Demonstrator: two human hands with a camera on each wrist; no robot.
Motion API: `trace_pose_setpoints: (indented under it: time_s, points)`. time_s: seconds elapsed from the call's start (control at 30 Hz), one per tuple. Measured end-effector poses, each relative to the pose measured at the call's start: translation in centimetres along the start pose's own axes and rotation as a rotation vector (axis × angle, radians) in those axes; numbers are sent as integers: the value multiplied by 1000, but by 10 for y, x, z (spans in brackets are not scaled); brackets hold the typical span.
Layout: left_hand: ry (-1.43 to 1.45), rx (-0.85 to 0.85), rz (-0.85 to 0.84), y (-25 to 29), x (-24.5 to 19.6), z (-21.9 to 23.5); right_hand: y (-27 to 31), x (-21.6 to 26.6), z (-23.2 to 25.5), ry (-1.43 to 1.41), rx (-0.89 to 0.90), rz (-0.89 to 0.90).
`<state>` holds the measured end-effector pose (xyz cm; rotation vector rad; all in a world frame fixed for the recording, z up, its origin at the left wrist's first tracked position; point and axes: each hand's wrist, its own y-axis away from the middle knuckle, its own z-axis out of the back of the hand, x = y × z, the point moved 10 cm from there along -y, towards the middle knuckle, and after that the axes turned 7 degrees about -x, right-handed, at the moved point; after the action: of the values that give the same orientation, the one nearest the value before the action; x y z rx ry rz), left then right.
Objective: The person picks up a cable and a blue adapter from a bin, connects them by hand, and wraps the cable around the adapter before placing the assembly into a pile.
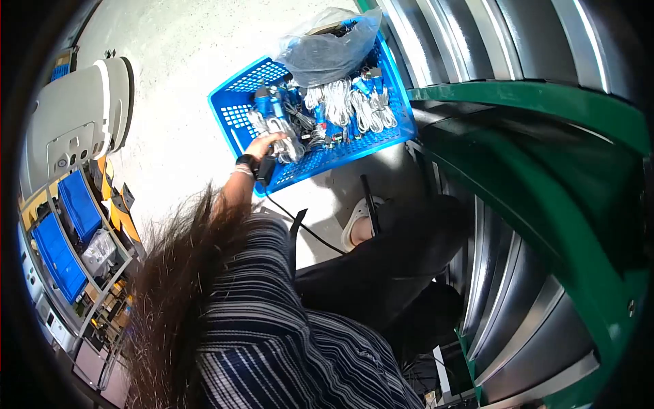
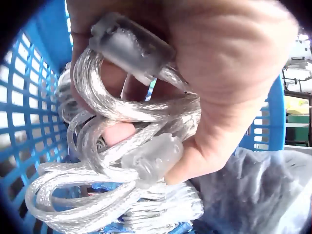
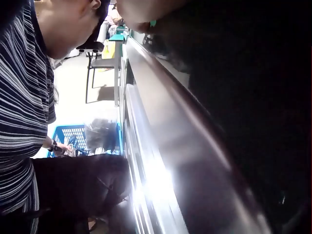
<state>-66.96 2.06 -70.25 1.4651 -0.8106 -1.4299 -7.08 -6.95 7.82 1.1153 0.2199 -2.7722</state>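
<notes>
In the head view my left hand [image 1: 262,144] reaches into a blue plastic basket [image 1: 300,178] on the floor. It grips a coiled cable [image 2: 136,111] in a clear, silvery sheath with frosted lumps along it. The left wrist view has the thumb and fingers of this hand [image 2: 229,73] curled round the coil, over the other bundles. More coiled cables [image 1: 338,102] with blue ends lie in the basket. Only a blurred part of my right hand [image 3: 148,9] shows, at the top of the right wrist view above a shiny metal edge; its fingers are mostly hidden.
A clear plastic bag [image 1: 327,54] lies over the basket's far end. Shiny metal slats [image 1: 477,34] and a green frame [image 1: 531,92] stand close on the right. A shelf rack with blue bins [image 1: 61,255] is on the left, near a pale plastic case [image 1: 71,112].
</notes>
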Motion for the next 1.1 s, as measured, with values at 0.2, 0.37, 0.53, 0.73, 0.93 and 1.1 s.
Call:
trace_pose_setpoints:
  time_s: [0.2,0.37,0.53,0.73,0.93,1.1]
  points:
    - [198,-44,-180,67,-7,34,-90,63,-9,-483,85,-100]
    - [344,-29,-256,128,-42,25,-100,64,-28,-569,-100,20]
    - [111,-64,-517,256,-130,-10,-100,76,-30,-643,-246,68]
    - [-61,190,-1177,449,-248,-124,-79,67,-56,-680,-411,-2]
    - [-367,363,-1638,664,-303,-262,-32,66,-72,-771,-458,-86]
    - [-765,459,-1956,780,-280,-418,34,42,-65,-698,-497,-135]
